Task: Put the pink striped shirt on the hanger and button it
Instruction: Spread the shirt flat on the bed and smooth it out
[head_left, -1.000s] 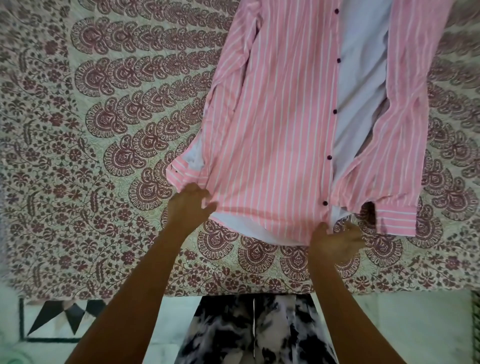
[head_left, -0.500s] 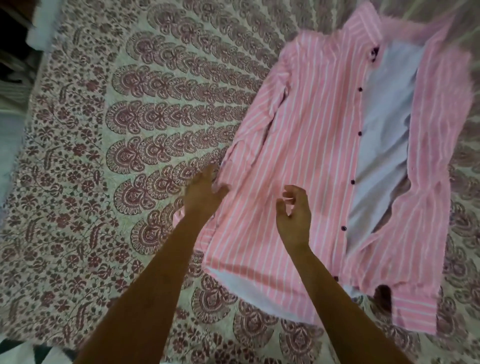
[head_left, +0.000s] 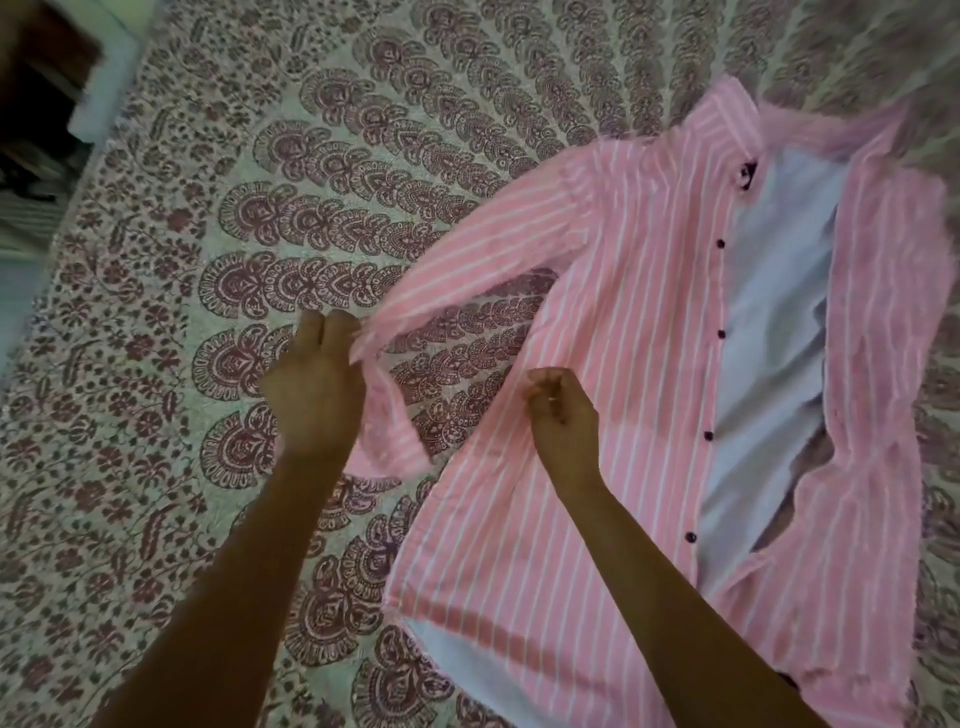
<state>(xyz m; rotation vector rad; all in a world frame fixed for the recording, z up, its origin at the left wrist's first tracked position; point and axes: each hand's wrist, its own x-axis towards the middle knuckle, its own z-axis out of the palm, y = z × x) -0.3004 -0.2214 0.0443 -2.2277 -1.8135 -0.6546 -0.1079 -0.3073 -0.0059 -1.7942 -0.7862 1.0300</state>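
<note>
Pink striped cotton shirt (head_left: 623, 364) with thin white stripes lies face up and unbuttoned on the bed, collar (head_left: 727, 124) away from the person, its two fronts spread so the pale inner side of the back (head_left: 779, 312) shows between them. A row of small dark buttons (head_left: 720, 243) runs down the edge of the nearer front. One long sleeve (head_left: 467, 280) is drawn out sideways, and the left hand (head_left: 311, 395) grips it near the cuff end, fingers curled round the bunched cloth. The right hand (head_left: 561, 415) is over the front panel with its fingers curled in; whether it pinches any fabric I cannot tell.

This looks like the laying-out step, before hanging (no button is done up yet). The next move calls for a hanger, slid in under the collar and into both shoulders, and no hanger is in view, so it must be fetched first.

Under the shirt is a cream bedspread (head_left: 208, 260) printed with maroon fan and flower motifs. The far sleeve lies rumpled along the shirt's side and would want straightening.
</note>
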